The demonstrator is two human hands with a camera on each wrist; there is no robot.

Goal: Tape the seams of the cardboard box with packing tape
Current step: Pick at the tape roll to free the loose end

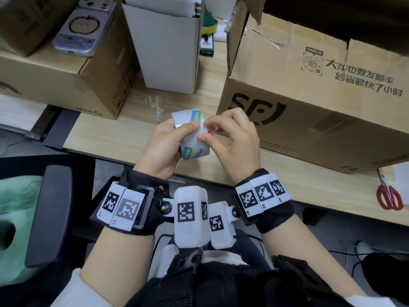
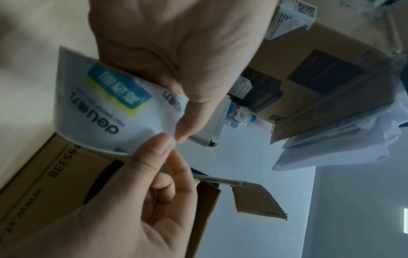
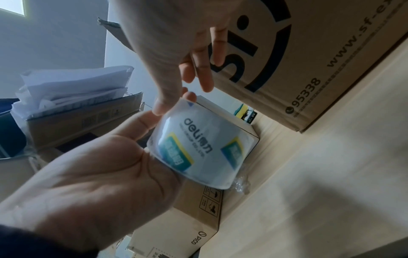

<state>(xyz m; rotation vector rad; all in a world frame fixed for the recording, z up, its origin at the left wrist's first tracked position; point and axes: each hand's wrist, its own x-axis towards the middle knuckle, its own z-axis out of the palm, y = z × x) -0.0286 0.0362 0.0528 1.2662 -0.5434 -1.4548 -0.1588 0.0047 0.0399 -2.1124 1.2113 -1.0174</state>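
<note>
Head view showed the left hand (image 1: 164, 147) gripping a white printed roll of clear packing tape (image 1: 194, 138) while right fingers (image 1: 204, 137) pinched at its edge, the brown SF cardboard box (image 1: 309, 107) just beyond them. Clear tape could slip and reseal. Only the left wrist view showed the nails meeting.

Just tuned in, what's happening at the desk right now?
A person seated at the desk holds a roll of packing tape in the left hand, while the right hand pinches at its edge with thumb and forefinger, apparently looking for the tape's free end. No strip looks pulled out yet. The big SF cardboard box sits to the right with its top flaps open, and red scissors lie beside it.
</note>
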